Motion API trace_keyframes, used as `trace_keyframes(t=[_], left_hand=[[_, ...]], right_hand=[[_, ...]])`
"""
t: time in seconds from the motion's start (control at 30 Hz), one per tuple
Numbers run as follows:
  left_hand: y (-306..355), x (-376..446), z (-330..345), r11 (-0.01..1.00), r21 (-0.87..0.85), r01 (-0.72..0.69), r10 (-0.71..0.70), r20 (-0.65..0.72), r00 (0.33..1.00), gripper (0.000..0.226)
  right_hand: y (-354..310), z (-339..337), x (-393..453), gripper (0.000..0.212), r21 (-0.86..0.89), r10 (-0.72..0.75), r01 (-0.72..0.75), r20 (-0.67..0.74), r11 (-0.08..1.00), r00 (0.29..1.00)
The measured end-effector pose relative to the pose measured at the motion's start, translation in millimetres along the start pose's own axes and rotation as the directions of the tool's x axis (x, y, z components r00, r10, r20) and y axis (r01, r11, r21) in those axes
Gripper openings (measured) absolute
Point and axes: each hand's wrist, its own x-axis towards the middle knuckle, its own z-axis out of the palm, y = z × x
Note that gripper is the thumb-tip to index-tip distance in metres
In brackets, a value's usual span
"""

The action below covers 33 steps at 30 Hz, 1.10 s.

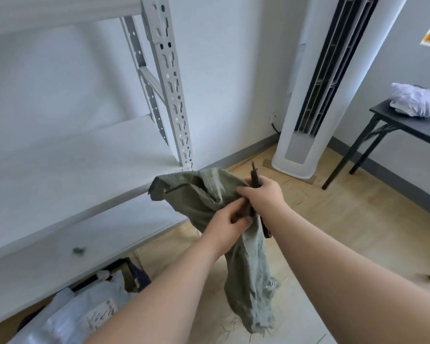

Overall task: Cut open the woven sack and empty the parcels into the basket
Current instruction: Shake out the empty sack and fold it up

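Note:
A limp grey-green woven sack (243, 264) hangs in the air in front of me, its frayed end down near the floor. My left hand (230, 225) pinches the sack's fabric near its upper part. My right hand (262, 194) grips the sack too, together with a dark cutting tool (255, 176) whose tip sticks up above the fingers. Grey and white plastic parcels (85, 309) lie heaped at the lower left, under the shelf; what holds them is hidden from view.
A white metal shelving unit (169, 78) fills the left side. A tall white air conditioner (308, 95) stands in the corner. A dark folding table (407, 120) with a white bag (417, 100) is at the right. Wooden floor lies below.

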Motion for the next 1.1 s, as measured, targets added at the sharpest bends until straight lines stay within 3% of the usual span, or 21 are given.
trace_keyframes(t=[0.03, 0.07, 0.1, 0.17, 0.2, 0.23, 0.33, 0.4, 0.5, 0.6, 0.7, 0.77, 0.83, 0.93, 1.0, 1.03, 1.1], left_hand=[[-1.1, -4.8, -5.7, 0.999, -0.022, -0.029, 0.028, -0.042, 0.999, 0.032], [0.3, -9.1, -12.7, 0.998, -0.012, -0.062, 0.059, -0.179, 0.982, 0.025], [0.5, -10.6, -21.1, 0.996, 0.04, -0.077, 0.086, -0.378, 0.922, 0.022], [1.5, -10.5, -38.8, 0.982, 0.188, -0.011, 0.147, -0.726, 0.672, 0.031], [-0.4, -7.4, -48.2, 0.971, 0.237, 0.035, 0.172, -0.791, 0.587, 0.045], [-0.9, -4.2, -56.5, 0.954, 0.288, 0.078, 0.184, -0.775, 0.604, 0.06], [-5.3, 2.9, -70.7, 0.886, 0.449, 0.115, 0.083, -0.396, 0.914, 0.088], [-9.8, 2.3, -74.4, 0.838, 0.528, 0.14, -0.047, -0.186, 0.981, 0.085], [-15.4, 9.0, -80.0, 0.811, 0.569, 0.139, 0.011, -0.251, 0.968, 0.029], [-5.1, 12.8, -78.4, 0.805, 0.592, 0.038, 0.091, -0.186, 0.978, 0.037], [2.7, 11.8, -66.1, 0.777, 0.625, -0.076, 0.109, -0.015, 0.994, 0.043], [4.6, 7.3, -54.3, 0.778, 0.614, -0.132, 0.118, 0.065, 0.991, 0.048], [4.1, 0.7, -40.3, 0.753, 0.617, -0.228, 0.15, 0.176, 0.973, 0.052], [6.9, -8.2, -27.4, 0.652, 0.688, -0.319, 0.13, 0.313, 0.941, 0.052], [9.8, -11.4, -30.4, 0.563, 0.764, -0.314, 0.118, 0.302, 0.946, 0.056], [10.2, -12.0, -35.4, 0.536, 0.793, -0.29, 0.121, 0.268, 0.956, 0.057], [11.7, -11.9, -48.6, 0.51, 0.84, -0.186, 0.079, 0.17, 0.982, 0.048]], right_hand=[[5.7, -2.3, 1.8, 0.016, 0.062, 0.064, -0.063, -0.018, 0.996, 0.998], [9.9, -5.0, 2.1, 0.016, 0.119, 0.112, -0.11, -0.01, 0.987, 0.994], [12.9, -6.7, 1.3, 0.018, 0.164, 0.145, -0.145, 0.014, 0.976, 0.989], [15.4, -6.3, -1.5, 0.02, 0.23, 0.172, -0.182, 0.064, 0.956, 0.983], [15.5, -4.9, -2.7, 0.022, 0.269, 0.183, -0.198, 0.077, 0.943, 0.98], [14.8, -3.7, -3.6, 0.024, 0.305, 0.194, -0.21, 0.083, 0.929, 0.978], [9.6, -2.2, -5.5, 0.031, 0.359, 0.19, -0.205, 0.079, 0.91, 0.979], [8.3, -4.0, -5.5, 0.029, 0.371, 0.167, -0.176, 0.056, 0.912, 0.984], [8.3, -7.6, -6.0, 0.017, 0.226, 0.122, -0.13, 0.049, 0.965, 0.991], [10.9, -6.5, -6.1, 0.027, -0.122, 0.066, -0.059, 0.053, 0.991, 0.996], [3.0, -3.2, -4.7, 0.034, -0.218, -0.038, 0.024, -0.06, 0.976, 0.997], [-7.4, -1.7, -4.3, 0.043, -0.307, -0.004, -0.012, -0.051, 0.952, 0.999], [-14.9, -0.8, -3.2, 0.048, -0.49, 0.11, -0.089, 0.014, 0.867, 0.994], [-10.4, -3.2, -4.3, 0.048, -0.767, 0.289, -0.164, 0.028, 0.62, 0.957], [-4.0, -4.4, -9.3, 0.034, -0.873, 0.344, -0.131, 0.044, 0.47, 0.938], [-0.5, -4.6, -12.2, 0.029, -0.884, 0.362, -0.127, 0.051, 0.45, 0.931], [9.3, -3.5, -11.9, 0.021, -0.796, 0.386, -0.2, 0.046, 0.571, 0.921]])
